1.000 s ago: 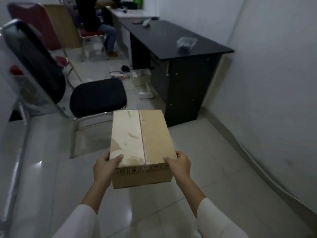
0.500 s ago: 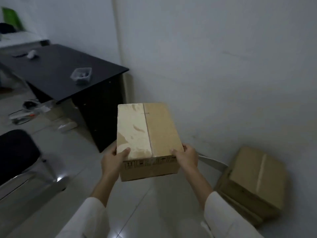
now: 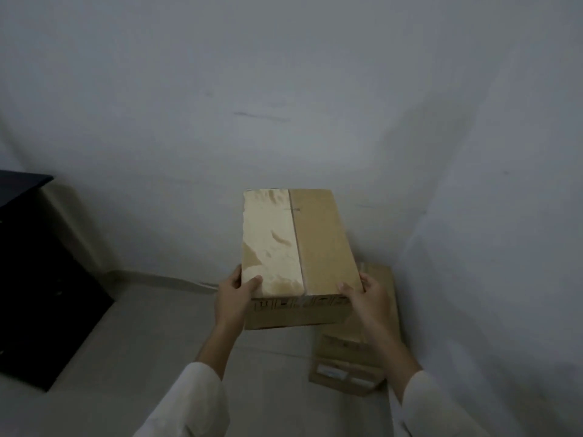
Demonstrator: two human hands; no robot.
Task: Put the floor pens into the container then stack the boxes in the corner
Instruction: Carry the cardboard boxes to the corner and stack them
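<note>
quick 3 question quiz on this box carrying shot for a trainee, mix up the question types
1. True or false: only one hand holds the carried box.
2. Where is the second box? A) on the floor by the right wall, below the carried box; B) on a chair; C) on a shelf.
3. Fill in: the dark desk stands to the carried box's ____.

Key: 1 false, the left hand and right hand each grip a near corner. 2 A. 3 left.
</note>
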